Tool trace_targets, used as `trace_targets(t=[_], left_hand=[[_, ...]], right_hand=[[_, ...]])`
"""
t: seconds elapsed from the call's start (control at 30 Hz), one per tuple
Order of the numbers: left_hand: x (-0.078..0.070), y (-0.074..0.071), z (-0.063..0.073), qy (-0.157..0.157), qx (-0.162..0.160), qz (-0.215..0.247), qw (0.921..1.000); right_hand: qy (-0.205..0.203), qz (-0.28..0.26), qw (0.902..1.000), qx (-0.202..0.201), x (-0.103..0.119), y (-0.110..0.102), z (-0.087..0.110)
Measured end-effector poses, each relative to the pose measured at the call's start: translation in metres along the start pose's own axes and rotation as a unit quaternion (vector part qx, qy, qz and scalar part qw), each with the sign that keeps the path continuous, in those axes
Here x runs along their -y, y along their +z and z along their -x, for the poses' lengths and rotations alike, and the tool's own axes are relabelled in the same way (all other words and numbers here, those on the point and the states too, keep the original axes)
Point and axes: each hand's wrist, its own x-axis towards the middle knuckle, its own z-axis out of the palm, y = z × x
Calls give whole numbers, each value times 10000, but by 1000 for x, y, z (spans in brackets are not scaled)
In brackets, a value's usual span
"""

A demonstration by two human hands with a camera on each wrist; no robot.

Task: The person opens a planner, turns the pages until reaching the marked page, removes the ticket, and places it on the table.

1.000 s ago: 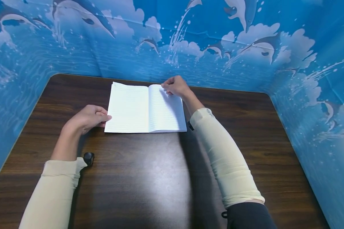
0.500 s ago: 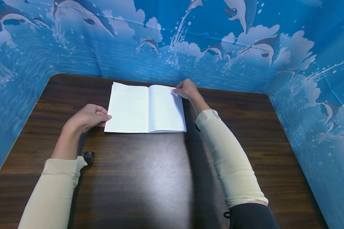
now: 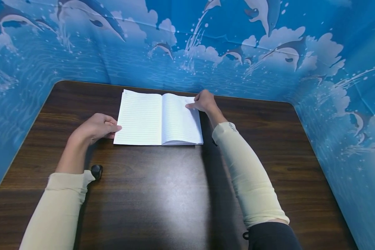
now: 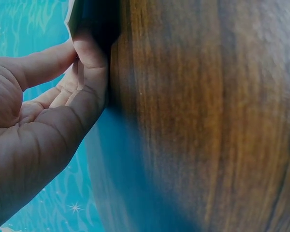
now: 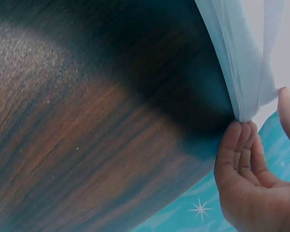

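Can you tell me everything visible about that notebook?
The notebook lies open near the far edge of a dark wood-look table. Its white, paper-like pages carry ruled lines and meet at a central fold. The top right-hand page bows up at the near edge. The left hand pinches its left edge; the right hand is at its far right corner, thumb on the page, fingertips against the edge.

A blue cloth [image 3: 137,69] with printed dolphins [image 3: 92,10] hangs behind the dark wood-grain table [image 3: 122,208], whose top shows a pale reflection [image 3: 179,198].
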Motion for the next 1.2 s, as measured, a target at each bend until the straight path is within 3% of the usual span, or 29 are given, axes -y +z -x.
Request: trace_targets(t=[0.37,0.6,1.0,1.2], left_hand=[[-1,0,4,54,-41,-52,10000],[-1,1,3,70,-44,-12,10000],[0,2,3,88,-78,-100,9999],[-1,2,2,68,-94,-83,9999]], right_hand=[[230,326,9979,-515,7,13,3],[332,382,9984,-248,5,12,4],[188,-67,9996,207,-13,0,-7],[-14,-472,9988,124,-13,-8,-9]])
